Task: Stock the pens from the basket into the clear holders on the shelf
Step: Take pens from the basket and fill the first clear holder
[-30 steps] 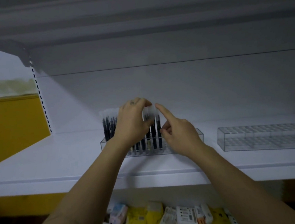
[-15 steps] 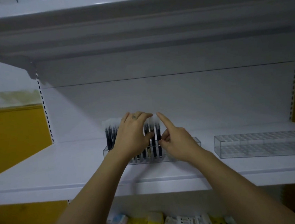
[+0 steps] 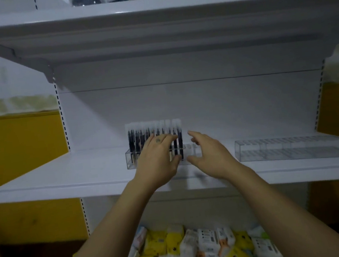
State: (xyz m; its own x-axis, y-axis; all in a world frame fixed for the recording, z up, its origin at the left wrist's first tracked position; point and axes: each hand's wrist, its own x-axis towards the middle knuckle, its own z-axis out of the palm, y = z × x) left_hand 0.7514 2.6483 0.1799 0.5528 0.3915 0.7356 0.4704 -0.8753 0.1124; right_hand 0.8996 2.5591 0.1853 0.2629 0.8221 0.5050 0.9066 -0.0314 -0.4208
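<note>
Pens (image 3: pixel 154 129): dark barrels with pale caps, standing upright in a close row, filling the left and middle part of the nearer clear holder (image 3: pixel 129 161), directly behind the left hand (image 3: pixel 157 160), caps showing above its fingers. That holder sat on the white shelf (image 3: pixel 66 178); its right end, behind the right hand (image 3: pixel 208 154), appeared unfilled. Second clear holder (image 3: pixel 289 147): on the same shelf, well to the right of the right hand, with no pens visible in it. Basket: not in view. Judged progress: roughly the first holder mostly stocked, its last slots and the whole second holder left to do. Left hand: raised to the row, fingers extended across the barrels, thumb spread low near the rightmost pens, not closed on any; contact could not be told. Right hand: just beside the left, fingers and thumb apart, holding nothing. Below both forearms: a heap of yellow and white packets (image 3: pixel 195 245).
</note>
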